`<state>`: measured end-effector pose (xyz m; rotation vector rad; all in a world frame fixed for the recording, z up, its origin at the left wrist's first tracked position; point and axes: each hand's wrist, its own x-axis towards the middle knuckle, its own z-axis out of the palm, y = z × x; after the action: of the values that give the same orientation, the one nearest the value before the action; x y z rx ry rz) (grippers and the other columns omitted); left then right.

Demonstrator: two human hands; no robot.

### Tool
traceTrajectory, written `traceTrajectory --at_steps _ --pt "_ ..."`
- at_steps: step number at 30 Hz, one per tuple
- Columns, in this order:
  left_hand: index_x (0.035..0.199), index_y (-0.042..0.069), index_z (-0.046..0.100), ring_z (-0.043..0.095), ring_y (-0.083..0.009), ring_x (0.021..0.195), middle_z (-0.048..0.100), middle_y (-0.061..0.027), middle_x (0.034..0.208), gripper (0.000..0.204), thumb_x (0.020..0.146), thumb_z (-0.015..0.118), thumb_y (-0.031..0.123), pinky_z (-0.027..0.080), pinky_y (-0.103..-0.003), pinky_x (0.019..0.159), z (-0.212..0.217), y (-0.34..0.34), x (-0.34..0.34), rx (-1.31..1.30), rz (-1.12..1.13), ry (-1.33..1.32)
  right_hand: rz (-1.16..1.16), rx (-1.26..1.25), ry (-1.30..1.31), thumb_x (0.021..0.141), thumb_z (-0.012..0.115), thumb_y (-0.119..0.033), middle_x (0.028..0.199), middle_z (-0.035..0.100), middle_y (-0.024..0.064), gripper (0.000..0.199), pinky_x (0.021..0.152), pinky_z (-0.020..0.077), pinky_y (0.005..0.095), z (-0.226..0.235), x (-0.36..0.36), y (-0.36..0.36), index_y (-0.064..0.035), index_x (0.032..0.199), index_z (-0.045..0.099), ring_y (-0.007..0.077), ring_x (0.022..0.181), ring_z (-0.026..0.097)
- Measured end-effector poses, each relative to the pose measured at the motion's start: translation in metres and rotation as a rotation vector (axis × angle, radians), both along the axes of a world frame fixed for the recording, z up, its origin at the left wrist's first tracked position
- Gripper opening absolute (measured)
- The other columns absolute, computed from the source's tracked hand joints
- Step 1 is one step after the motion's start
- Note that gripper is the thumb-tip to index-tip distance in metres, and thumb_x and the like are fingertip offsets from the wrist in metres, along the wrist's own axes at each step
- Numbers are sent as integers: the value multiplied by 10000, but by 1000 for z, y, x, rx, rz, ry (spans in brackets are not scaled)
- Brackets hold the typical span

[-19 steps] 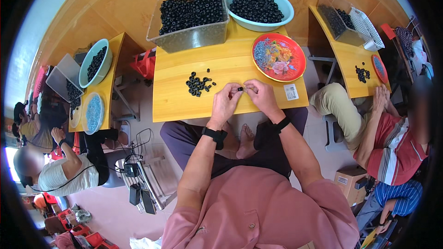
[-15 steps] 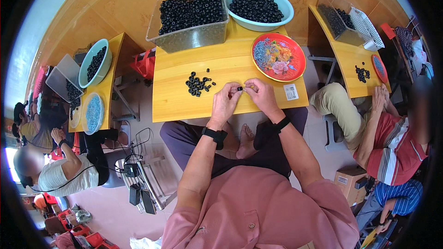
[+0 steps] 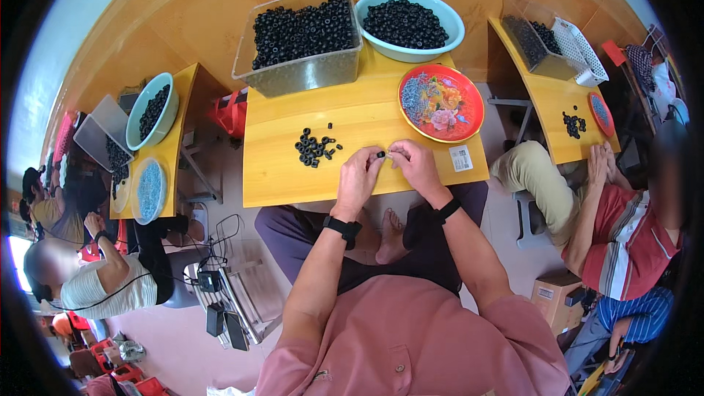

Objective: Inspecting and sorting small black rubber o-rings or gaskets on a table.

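Above the near edge of the yellow table [image 3: 286, 114], my left hand [image 3: 356, 180] pinches a small black ring-shaped part [image 3: 381, 154] between thumb and fingertips. My right hand [image 3: 418, 170] meets it there, its thumb and fingers pressed together at the part's right side. Whatever those right fingers hold is too small to make out. Left of my hands lies a loose pile of similar black parts [image 3: 314, 149]. A red flowered tray [image 3: 446, 137] rests farther right, with small blue-grey pieces [image 3: 416, 95] heaped on its left side.
At the table's back stand a clear bin [image 3: 312, 79] and a light-blue basin [image 3: 411, 53], both full of black parts. A white label [image 3: 460, 158] sticks near the right edge. People work at side tables, left [image 3: 117, 271] and right [image 3: 616, 227]. A metal stool [image 3: 242, 286] carries cables.
The whole view has shifted slightly, so the table sits a little lower in it. My hands stay together at the black part, which now looks more tilted.
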<state>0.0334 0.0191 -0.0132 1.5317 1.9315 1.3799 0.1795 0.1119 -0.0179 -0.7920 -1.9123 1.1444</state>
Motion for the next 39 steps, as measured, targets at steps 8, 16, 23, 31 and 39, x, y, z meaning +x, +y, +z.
traceTrajectory --at_steps 8,16,23,31,39 --pt "1072 7 677 678 -327 769 681 -175 844 194 900 725 83 545 -401 714 2 -1 2 -11 9 -44 13 0 0 899 702 -39 802 707 147 99 602 537 332 4 0 -2 38 936 652 208 657 717" --pt "1067 13 679 675 -337 789 685 -178 870 187 901 720 89 547 -407 723 3 1 8 -22 -7 -47 8 151 -53 915 669 -51 811 689 148 93 646 526 361 8 7 -4 24 943 716 272 708 692" --pt "1055 14 676 673 -329 784 685 -167 852 183 895 723 87 549 -405 729 4 3 0 -23 -16 -12 9 236 -24 900 688 -64 867 696 151 106 696 527 395 12 -1 -3 9 965 730 322 792 682" --pt "1062 8 695 657 -201 658 681 -109 762 205 890 759 99 539 -318 652 4 -1 1 -53 -8 -34 -4 213 -30 892 719 -66 849 708 125 107 625 515 334 11 0 -5 14 962 720 223 697 678" --pt "1057 -4 690 706 -196 728 731 -110 828 222 907 754 146 561 -322 697 7 0 -2 -38 -1 -125 -3 -134 5 900 725 -103 737 686 87 131 600 498 294 3 0 2 21 916 687 132 643 658"
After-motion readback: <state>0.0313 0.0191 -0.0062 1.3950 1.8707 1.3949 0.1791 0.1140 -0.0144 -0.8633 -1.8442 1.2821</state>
